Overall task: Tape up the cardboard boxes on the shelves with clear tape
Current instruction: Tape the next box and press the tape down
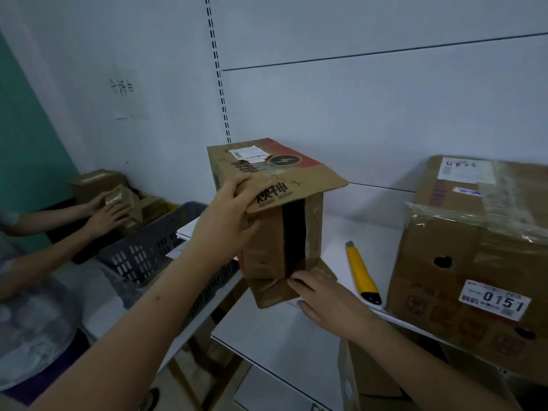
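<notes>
left hand grips top flap of open box at shelf front-left edge | right hand fingers straight, together, on bottom flap | utility knife, taped box rightward | risk: overhanging box tips off edge; no tape visible

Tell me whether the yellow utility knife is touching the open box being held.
Apart. The head view shows bare white shelf between the yellow utility knife and the open box.
</notes>
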